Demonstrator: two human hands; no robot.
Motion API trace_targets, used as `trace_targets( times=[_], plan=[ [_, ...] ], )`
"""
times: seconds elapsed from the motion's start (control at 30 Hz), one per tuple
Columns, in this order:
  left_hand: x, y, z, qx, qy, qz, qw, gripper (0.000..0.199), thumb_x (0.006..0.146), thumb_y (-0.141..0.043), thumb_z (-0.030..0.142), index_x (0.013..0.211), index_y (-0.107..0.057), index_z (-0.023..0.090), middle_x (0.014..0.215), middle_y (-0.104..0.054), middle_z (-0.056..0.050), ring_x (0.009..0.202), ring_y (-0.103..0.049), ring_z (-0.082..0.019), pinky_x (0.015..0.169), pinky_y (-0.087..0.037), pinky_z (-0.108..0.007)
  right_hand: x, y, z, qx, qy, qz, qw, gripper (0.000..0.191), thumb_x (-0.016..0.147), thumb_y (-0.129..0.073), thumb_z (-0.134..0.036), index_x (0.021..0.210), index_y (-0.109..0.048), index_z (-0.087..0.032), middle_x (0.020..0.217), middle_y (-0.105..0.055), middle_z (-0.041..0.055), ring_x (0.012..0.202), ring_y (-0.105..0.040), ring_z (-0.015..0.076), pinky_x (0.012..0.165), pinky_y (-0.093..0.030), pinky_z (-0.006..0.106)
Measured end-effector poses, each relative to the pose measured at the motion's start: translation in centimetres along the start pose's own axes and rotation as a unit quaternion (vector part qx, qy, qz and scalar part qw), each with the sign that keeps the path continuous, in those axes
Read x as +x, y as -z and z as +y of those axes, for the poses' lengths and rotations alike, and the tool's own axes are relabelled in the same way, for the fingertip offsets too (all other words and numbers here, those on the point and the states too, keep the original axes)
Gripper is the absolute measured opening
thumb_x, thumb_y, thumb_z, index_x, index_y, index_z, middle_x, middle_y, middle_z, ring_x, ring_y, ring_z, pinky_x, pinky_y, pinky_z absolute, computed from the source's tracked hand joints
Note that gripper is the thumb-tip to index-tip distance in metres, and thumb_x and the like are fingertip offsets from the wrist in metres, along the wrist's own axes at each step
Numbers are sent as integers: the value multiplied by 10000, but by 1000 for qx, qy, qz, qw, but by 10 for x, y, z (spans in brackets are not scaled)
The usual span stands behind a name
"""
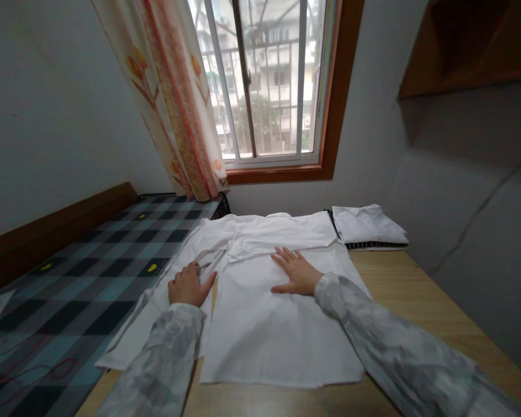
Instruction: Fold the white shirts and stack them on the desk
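Note:
A white shirt (282, 330) is spread over the wooden table, with one side folded inward across its upper part. My right hand (297, 272) lies flat on the cloth just below that folded part, fingers spread. On the left front panel (150, 321) of the shirt rests my left hand (191, 285), its thumb pointing away from slightly bent fingers. Between the two panels runs a narrow gap where wood shows through. Neither hand appears to grip the cloth.
Folded white clothing (367, 225) lies on a dark striped item at the table's (417, 301) far right corner. To the left is a bed with a checked cover (99, 263). A flowered curtain (173, 98) hangs beside the window (269, 87). A wooden shelf (473, 46) juts out upper right.

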State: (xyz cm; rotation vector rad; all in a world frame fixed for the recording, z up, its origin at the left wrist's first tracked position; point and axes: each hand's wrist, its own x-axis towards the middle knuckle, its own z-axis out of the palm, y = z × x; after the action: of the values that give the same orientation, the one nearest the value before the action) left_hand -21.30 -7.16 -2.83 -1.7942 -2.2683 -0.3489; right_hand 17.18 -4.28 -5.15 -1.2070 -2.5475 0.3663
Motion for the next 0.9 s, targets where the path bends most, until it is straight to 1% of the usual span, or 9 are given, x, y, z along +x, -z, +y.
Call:
trace_targets(
  times=[0.1, 0.2, 0.6, 0.67, 0.77, 0.8, 0.83, 0.87, 0.9],
  plan=[
    [0, -2, -1, 5, -8, -6, 1000, 652, 984, -489, 721, 1283, -669, 171, 1266, -728, -207, 1189, -674, -412, 993, -496, -527, 13, -17, 7, -7, -35, -9, 999, 1102, 928, -576, -903, 1758, -348, -215, 1839, -221, 176, 1701, -182, 428, 1355, -92, 683],
    [0, -1, -2, 21, -26, -14, 999, 628, 996, -450, 726, 1151, -714, 178, 1215, -725, -211, 1172, -661, -421, 975, -491, -534, 23, -21, 19, -12, -46, -1, 999, 1040, 962, -544, -882, 1749, -370, -225, 1840, -233, 154, 1705, -183, 403, 1359, -79, 670],
    [-9, 1, -2, 43, -41, -17, 998, 569, 1020, -452, 676, 1053, -749, 191, 1182, -701, -206, 1160, -637, -409, 965, -488, -528, 65, -11, 63, -12, -73, 7, 997, 965, 1009, -472, -859, 1743, -376, -240, 1837, -254, 140, 1709, -192, 366, 1359, -78, 652],
    [-12, 6, -4, 34, -40, -24, 998, 544, 1014, -480, 660, 1032, -751, 189, 1170, -699, -209, 1155, -636, -415, 960, -489, -537, 69, -11, 68, -9, -75, 5, 997, 963, 1010, -468, -860, 1746, -369, -247, 1840, -247, 136, 1710, -185, 368, 1358, -74, 651],
    [-14, 21, 0, -3, -29, -24, 999, 557, 995, -520, 686, 1067, -749, 183, 1179, -698, -211, 1151, -648, -425, 978, -492, -556, 71, -10, 71, 0, -70, 6, 998, 953, 1016, -456, -857, 1745, -376, -249, 1838, -248, 141, 1710, -182, 377, 1357, -63, 656],
    [-15, 27, 4, -28, -44, -21, 998, 575, 983, -535, 708, 1106, -746, 187, 1201, -701, -207, 1162, -652, -422, 1007, -492, -563, 70, -10, 71, 6, -65, 10, 998, 949, 1020, -452, -852, 1742, -382, -241, 1835, -255, 148, 1709, -190, 379, 1357, -63, 657],
    [-17, 33, 10, -60, -84, -24, 994, 600, 962, -565, 736, 1167, -740, 199, 1252, -703, -199, 1197, -651, -417, 1053, -487, -567, 69, -10, 71, 15, -60, 15, 998, 945, 1024, -450, -844, 1739, -389, -229, 1830, -266, 156, 1705, -204, 379, 1359, -70, 654],
    [-18, 38, 16, -97, -147, -39, 984, 647, 923, -615, 767, 1248, -728, 219, 1330, -698, -188, 1258, -640, -412, 1116, -472, -567, 67, -10, 71, 27, -55, 23, 998, 939, 1029, -451, -833, 1733, -399, -213, 1824, -283, 165, 1700, -226, 376, 1362, -87, 644],
    [-21, 42, 23, -134, -226, -67, 963, 727, 864, -683, 795, 1340, -706, 245, 1425, -679, -171, 1334, -617, -406, 1184, -444, -560, 65, -9, 71, 42, -52, 36, 997, 931, 1033, -455, -817, 1723, -413, -194, 1814, -306, 175, 1691, -256, 369, 1367, -116, 623]
  ],
)
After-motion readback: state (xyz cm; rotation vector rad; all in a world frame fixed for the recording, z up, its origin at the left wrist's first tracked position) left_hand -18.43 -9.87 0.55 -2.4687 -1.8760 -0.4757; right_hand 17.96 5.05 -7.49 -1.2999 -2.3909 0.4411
